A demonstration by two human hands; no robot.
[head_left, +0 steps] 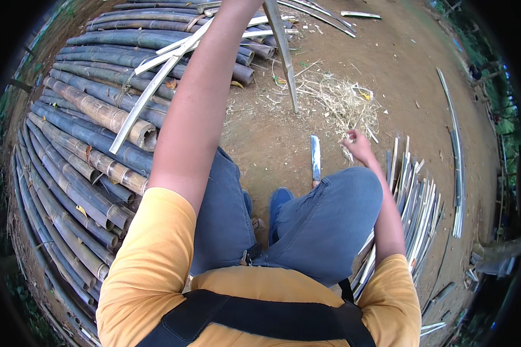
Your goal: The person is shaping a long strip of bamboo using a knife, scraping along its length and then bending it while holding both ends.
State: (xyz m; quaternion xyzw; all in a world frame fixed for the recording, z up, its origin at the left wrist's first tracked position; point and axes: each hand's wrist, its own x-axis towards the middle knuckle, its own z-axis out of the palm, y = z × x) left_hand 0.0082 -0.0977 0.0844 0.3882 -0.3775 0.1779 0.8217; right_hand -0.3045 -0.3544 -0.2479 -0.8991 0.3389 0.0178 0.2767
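My left arm reaches up past the top edge, so the left hand is out of view. Beside that wrist a long split bamboo piece (281,52) slants down from the top edge, its lower end over the dirt. My right hand (360,147) is beyond my right knee, fingers curled together, at the near edge of a heap of pale bamboo shavings (344,101). Anything in those fingers is too small to make out. To the left of this hand, a long-bladed knife (315,157) lies on the ground, its handle partly hidden by my knee.
Stacked dark bamboo poles (92,139) fill the left side, with pale split strips (156,84) across them. A bundle of thin bamboo strips (417,208) lies beside my right arm. Longer strips (456,156) rest farther right on the dirt. My blue shoe (280,199) is between the knees.
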